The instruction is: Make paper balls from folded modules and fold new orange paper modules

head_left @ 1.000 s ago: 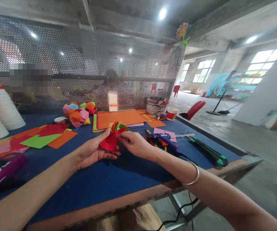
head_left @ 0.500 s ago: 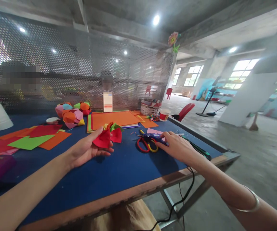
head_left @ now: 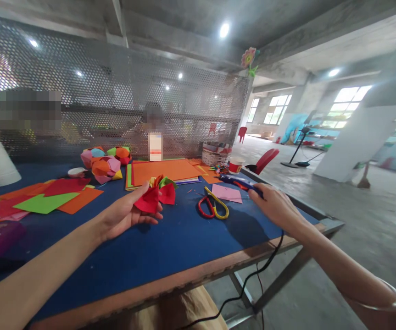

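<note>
My left hand (head_left: 125,214) is closed on a folded paper flower (head_left: 154,195) of red, orange and green pieces, held just above the blue table (head_left: 170,243). My right hand (head_left: 276,205) is wrapped round the handle of a blue glue gun (head_left: 239,182), lifted off the table at the right edge, its black cord (head_left: 253,279) hanging down under the table. Red and yellow scissors (head_left: 213,208) lie on the table between my hands, beside a pink paper sheet (head_left: 227,193).
A stack of orange and coloured card (head_left: 165,170) lies behind the flower. Loose coloured sheets (head_left: 49,199) cover the left side. Paper balls (head_left: 105,163) sit near the perforated metal screen (head_left: 115,105). A small basket (head_left: 214,152) and a cup (head_left: 235,165) stand at the far right.
My right hand left the paper flower, went right across the scissors and lifted the blue glue gun off the table. My left hand kept the flower nearly still.
</note>
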`<state>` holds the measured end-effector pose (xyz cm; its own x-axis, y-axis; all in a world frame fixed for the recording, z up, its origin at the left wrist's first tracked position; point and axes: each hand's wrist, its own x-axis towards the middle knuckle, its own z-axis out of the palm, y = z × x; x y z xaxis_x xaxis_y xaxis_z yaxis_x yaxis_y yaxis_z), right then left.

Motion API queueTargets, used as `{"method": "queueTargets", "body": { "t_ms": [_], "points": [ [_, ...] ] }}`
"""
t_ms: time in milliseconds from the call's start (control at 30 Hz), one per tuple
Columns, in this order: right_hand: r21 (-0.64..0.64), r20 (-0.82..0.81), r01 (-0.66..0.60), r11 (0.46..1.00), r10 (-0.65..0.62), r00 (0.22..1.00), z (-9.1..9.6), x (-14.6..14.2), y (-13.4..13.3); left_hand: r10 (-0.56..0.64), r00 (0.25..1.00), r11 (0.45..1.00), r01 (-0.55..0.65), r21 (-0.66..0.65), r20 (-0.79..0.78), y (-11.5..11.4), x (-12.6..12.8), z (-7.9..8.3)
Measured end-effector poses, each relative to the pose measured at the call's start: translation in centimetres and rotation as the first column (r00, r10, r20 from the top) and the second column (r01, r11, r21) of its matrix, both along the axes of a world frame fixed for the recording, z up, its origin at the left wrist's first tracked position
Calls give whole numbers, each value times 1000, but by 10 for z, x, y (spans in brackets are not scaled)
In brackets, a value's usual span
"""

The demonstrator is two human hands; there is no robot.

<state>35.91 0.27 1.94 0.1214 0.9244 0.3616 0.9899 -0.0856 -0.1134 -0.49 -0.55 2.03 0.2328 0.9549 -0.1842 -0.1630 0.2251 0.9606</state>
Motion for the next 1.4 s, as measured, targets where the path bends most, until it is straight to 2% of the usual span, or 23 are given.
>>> {"method": "queueTargets", "body": {
  "t_ms": [67, 167, 233, 433, 600, 733, 833, 867, 900, 967, 1067, 1133, 1233, 1400],
  "points": [
    [14, 37, 94, 995, -95, 995, 8, 10, 5, -5, 1000, 1000, 5, -3, -4, 0, 0, 0],
    [-47, 91, 238, 970, -233, 968, 17, 28, 16, -4, 1000, 1000, 4, -2, -12, 0, 1, 1],
    [-89, 101, 289, 953, -280, 955, 17, 39, 24, 2, 1000, 1000, -2, -1, -18, -1, 2, 2],
    [-187, 113, 345, 920, -329, 938, 6, 57, 43, -20, 1000, 1000, 21, 10, -13, -1, 1, 1],
    [-217, 113, 366, 905, -349, 930, 0, 56, 51, -48, 999, 998, 48, 39, 1, 1, -3, -3],
    [-191, 135, 348, 918, -327, 935, 6, 45, 45, -19, 1000, 999, 19, 28, -8, 0, 0, -1],
    [-36, 144, 233, 972, -226, 964, 15, 23, 38, 8, 1000, 1000, -8, 25, -7, -1, 3, 0],
    [64, 118, 93, 994, -100, 988, 18, 13, 38, 20, 1000, 999, -20, 26, -5, -1, 3, 1],
    [124, 68, -54, 991, 46, 997, 21, 0, 38, 34, 999, 999, -34, 29, -4, 0, 3, 1],
    [151, -71, -296, 943, 309, 948, 23, -28, 42, 60, 998, 998, -60, 35, -6, 1, 2, 1],
    [173, -209, -485, 857, 513, 833, 22, -73, 53, 89, 996, 995, -89, 44, 3, 4, -2, 1],
    [164, -250, -584, 795, 606, 755, 19, -102, 62, 95, 995, 994, -96, 46, 13, 5, -4, 1],
    [140, -265, -648, 749, 658, 704, 15, -136, 72, 101, 995, 994, -102, 47, 9, 7, -7, 1],
    [136, -297, -677, 723, 682, 668, 7, -166, 79, 119, 993, 992, -118, 52, -4, 9, -11, 0]
  ]
}}
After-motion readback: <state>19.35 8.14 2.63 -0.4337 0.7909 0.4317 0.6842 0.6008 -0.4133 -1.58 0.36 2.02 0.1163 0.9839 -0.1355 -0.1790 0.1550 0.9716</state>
